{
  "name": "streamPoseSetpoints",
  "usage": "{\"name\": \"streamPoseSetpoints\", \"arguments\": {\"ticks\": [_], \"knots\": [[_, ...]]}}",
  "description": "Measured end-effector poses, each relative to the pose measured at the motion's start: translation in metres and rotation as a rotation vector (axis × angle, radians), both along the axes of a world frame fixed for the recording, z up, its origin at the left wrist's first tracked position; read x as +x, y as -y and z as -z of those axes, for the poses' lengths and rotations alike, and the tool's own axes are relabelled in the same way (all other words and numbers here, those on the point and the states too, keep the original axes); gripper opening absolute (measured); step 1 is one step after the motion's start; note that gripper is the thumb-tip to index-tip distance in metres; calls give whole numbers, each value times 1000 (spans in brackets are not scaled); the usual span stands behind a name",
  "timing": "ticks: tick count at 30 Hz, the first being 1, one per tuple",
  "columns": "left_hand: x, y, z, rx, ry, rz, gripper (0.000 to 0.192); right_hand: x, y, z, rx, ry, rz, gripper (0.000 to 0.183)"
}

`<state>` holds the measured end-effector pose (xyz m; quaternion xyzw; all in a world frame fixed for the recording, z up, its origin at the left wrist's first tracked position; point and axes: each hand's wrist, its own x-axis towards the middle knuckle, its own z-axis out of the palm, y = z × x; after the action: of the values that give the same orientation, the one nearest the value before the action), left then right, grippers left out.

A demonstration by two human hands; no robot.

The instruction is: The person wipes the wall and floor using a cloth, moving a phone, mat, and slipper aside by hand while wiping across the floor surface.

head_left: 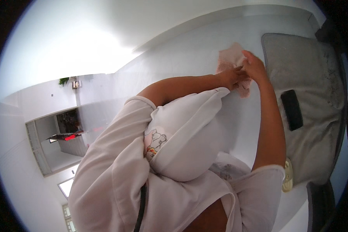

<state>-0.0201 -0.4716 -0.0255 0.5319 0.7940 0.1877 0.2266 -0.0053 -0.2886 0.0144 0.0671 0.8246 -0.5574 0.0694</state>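
A pink cloth [229, 56] is bunched between my two hands above the pale floor. My left hand [230, 77] reaches across from the left and grips its lower middle. From the right, my right hand [254, 68] pinches its right edge, thumb and fingers close together. The hands meet and overlap, so some fingers and part of the cloth are hidden. Loose parts of the fabric spread above and below the hands.
To the right lies a grey mat [298, 61], wrinkled in its lower part, with a black smartphone [291, 110] on it. A yellowish slipper [287, 178] shows beside my right sleeve. A white wall [174, 20] runs along the top; a doorway [56, 145] appears far left.
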Motion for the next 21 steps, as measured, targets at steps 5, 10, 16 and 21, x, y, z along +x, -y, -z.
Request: {"name": "streamPoseSetpoints", "arguments": {"ticks": [5, 10, 16, 21], "knots": [[65, 21, -66, -210, 13, 85, 82, 21, 9, 60, 509, 47, -322, 56], [91, 124, -60, -95, 300, 122, 80, 65, 16, 42, 738, 176, -209, 76], [70, 169, -22, -40, 50, 266, 80, 86, -2, 70, 743, 93, -130, 82], [56, 147, -29, 79, 59, 259, 85, 107, 8, 72, 748, 170, 40, 84]]}}
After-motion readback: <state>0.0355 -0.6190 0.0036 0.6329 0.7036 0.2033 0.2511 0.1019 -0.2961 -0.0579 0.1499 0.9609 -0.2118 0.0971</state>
